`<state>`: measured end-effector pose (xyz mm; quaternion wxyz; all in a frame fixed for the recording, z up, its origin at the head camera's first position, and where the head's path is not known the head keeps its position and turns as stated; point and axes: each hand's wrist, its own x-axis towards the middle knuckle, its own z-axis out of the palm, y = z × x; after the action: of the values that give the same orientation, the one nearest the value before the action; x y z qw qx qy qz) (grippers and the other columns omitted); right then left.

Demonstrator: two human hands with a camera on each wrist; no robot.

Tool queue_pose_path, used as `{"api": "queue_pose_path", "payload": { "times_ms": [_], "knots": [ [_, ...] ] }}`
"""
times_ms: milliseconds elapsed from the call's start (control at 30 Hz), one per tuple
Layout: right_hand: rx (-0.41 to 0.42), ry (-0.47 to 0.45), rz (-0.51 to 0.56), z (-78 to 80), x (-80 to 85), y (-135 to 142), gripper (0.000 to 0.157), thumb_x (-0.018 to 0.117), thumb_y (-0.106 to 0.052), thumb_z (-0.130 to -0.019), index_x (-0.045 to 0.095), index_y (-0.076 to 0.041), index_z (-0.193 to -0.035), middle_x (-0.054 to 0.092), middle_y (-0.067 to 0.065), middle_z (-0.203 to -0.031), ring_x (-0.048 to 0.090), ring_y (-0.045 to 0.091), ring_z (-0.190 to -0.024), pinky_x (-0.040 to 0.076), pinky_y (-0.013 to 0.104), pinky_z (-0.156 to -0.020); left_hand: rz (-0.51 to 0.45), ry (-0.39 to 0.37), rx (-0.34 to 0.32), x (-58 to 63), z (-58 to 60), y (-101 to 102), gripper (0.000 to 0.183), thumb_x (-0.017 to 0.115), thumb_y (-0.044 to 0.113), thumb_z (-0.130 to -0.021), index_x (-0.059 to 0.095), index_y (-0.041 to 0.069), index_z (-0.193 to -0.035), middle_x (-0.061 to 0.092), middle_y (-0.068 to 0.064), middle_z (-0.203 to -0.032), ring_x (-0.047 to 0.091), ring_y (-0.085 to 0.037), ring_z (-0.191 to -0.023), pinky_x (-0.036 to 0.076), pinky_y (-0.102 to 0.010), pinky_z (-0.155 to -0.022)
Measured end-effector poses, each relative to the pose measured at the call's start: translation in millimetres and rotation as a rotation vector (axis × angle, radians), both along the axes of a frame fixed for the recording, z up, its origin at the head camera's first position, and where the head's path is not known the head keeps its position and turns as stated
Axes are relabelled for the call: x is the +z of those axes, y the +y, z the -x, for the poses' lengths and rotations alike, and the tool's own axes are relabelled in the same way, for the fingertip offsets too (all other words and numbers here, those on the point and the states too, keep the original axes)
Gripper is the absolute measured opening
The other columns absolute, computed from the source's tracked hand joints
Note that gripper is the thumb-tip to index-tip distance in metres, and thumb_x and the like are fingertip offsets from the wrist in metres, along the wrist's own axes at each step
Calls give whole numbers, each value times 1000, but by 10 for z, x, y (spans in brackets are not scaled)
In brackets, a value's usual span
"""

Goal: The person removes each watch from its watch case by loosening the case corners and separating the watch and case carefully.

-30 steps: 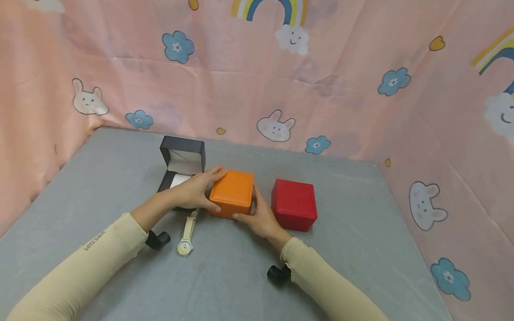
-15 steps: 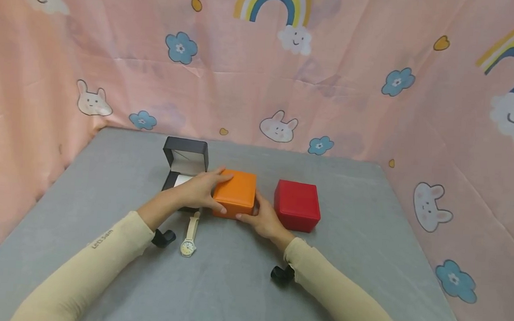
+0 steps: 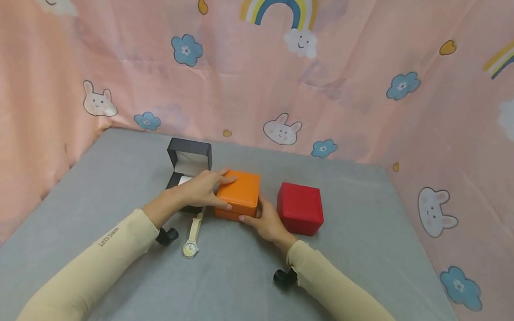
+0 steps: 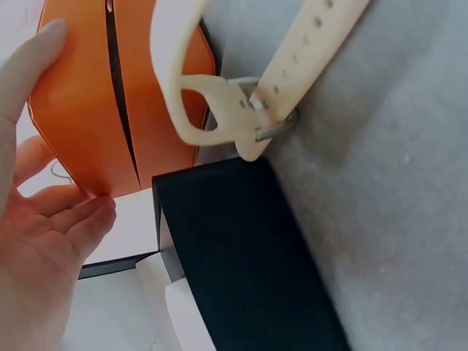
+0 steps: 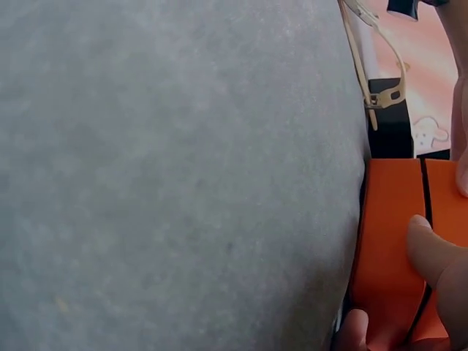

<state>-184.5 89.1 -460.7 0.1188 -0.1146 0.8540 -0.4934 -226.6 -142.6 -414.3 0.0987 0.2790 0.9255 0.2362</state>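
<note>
An orange box (image 3: 240,188) with a squared lid stands in the middle of the table in the head view. My left hand (image 3: 200,189) grips its lid from the left, the thumb on the front face and the fingers at the top and back. From the right, my right hand (image 3: 270,224) holds the lower part, its thumb at the front corner. A narrow dark gap runs between lid and base in both wrist views. A cream-strapped wristwatch (image 3: 190,248) lies before the left hand; its buckled strap (image 4: 307,51) crosses the left wrist view.
An open black watch box (image 3: 190,150) with a pale lining stands behind the left hand, partly hidden by it. A closed red box (image 3: 300,209) is right of the right hand. Pink patterned cloth (image 3: 225,96) hangs behind the grey table (image 3: 233,285).
Both hands stay on the orange box. The seam between its lid and base shows more plainly at the front. The head view has shifted slightly, so everything sits a little further right.
</note>
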Motion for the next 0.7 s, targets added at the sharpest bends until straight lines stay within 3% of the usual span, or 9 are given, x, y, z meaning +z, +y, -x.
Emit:
{"api": "queue_pose_path", "payload": {
  "times_ms": [233,467,700],
  "knots": [
    [-6,-45,40,-54,-23,18,74,76,-18,-92,38,-13,-155,60,8,-141,55,22,-119,42,49,-113,-22,-21,-17,-28,-2,-11,84,79,49,-83,46,14,-152,28,-22,-165,37,-43,-148,35,-58,-118],
    [-29,-43,1,-100,-27,-18,72,74,-15,-93,38,-11,-155,63,8,-125,53,19,-103,46,37,-97,-33,-48,-10,-1,-4,-40,82,79,51,-83,48,15,-151,29,-20,-165,37,-43,-148,35,-57,-118],
    [-13,-11,-28,-72,-15,-18,58,70,-14,-96,45,-8,-148,62,10,-134,57,21,-111,48,44,-105,-64,-70,-5,78,50,-30,80,78,49,-85,49,14,-151,30,-20,-164,35,-42,-149,32,-59,-119]
  ]
}}
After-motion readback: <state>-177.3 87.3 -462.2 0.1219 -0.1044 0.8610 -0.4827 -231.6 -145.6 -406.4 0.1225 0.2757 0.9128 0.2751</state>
